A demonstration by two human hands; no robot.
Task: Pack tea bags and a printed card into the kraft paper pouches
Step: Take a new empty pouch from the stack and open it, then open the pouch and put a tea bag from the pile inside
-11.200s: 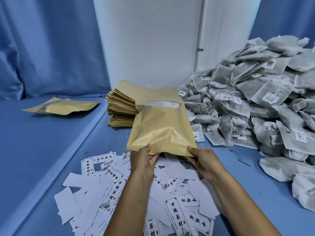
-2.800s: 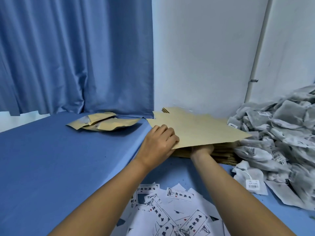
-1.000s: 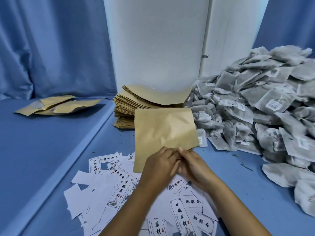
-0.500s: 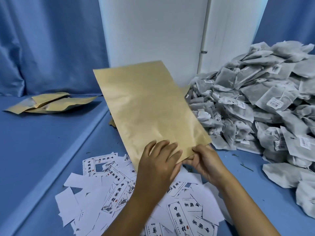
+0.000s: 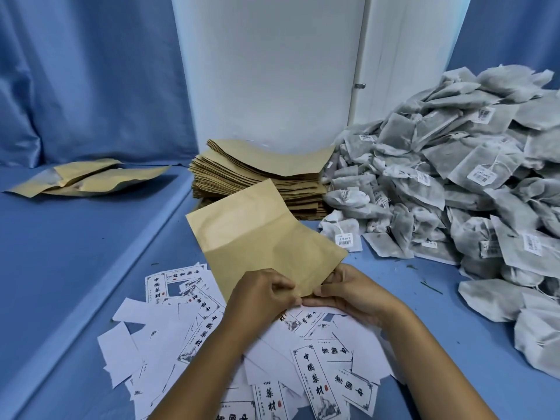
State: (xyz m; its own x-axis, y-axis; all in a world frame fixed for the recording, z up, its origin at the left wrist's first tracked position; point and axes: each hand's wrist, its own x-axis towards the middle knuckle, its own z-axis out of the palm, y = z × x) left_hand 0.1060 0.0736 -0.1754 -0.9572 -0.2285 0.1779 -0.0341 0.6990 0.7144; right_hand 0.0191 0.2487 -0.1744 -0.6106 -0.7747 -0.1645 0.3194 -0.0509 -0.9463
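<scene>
Blue table (image 5: 75, 268), scattered cards (image 5: 194, 322), tea-bag heap (image 5: 454, 183), both hands (image 5: 306, 294) pinching kraft pouch (image 5: 266, 237)

Pouch stack (image 5: 260, 174) behind scattered cards (image 5: 212, 338) — tea bags (image 5: 454, 183) piled right.

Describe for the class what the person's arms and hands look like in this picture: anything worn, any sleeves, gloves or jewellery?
Both forearms are bare as far as the picture shows; no sleeve reaches into view. The left hand and the right hand wear no gloves. No watch, bracelet or ring shows on the visible wrists and fingers. The fingernails that can be seen look short and unpainted.
</scene>
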